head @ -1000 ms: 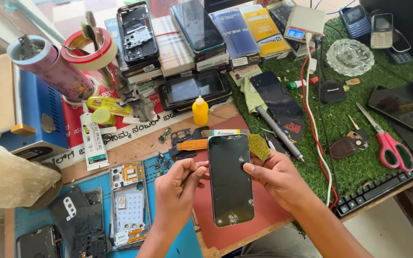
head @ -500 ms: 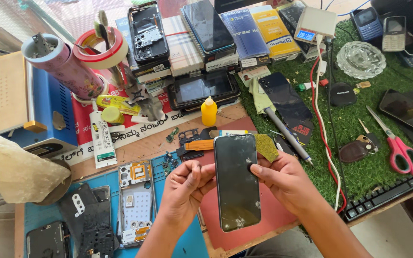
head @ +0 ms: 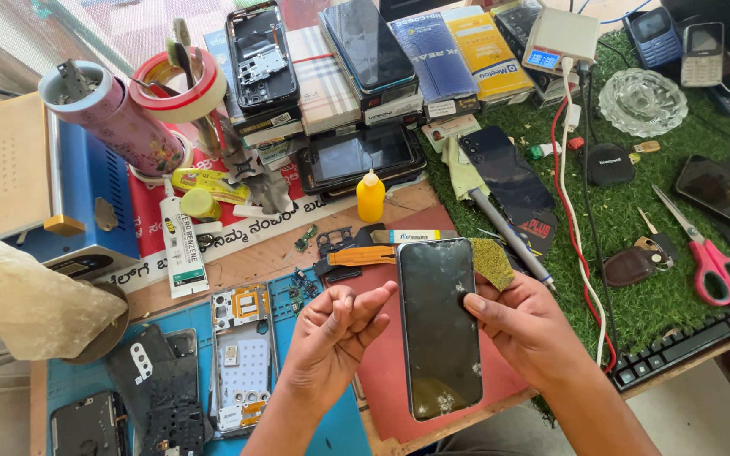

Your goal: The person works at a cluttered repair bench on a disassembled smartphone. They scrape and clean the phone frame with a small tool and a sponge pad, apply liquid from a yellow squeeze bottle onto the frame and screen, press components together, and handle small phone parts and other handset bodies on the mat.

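My right hand (head: pixel 525 325) holds a black phone screen panel (head: pixel 438 325) by its right edge, thumb on the smudged glass, above a dark red mat (head: pixel 378 371). A yellow-green cloth (head: pixel 490 262) is tucked under that hand's fingers. My left hand (head: pixel 335 338) is just left of the panel, fingers curled together, thumb and fingertips pinched, not touching the glass. Whether it pinches anything small I cannot tell. An orange flex cable (head: pixel 361 255) lies just beyond the hands.
An opened phone frame (head: pixel 241 359) and black back covers (head: pixel 149 380) lie on the blue mat at left. A yellow bottle (head: pixel 371 196), glue tube (head: pixel 181 245), stacked phones (head: pixel 365 51), red scissors (head: pixel 716 257), a keyboard (head: pixel 686 346) and white-red cables (head: pixel 580 253) surround them.
My left hand has let go of the panel's left edge and curled its fingers beside it. The right hand keeps holding the panel, which sits slightly lower and more upright.
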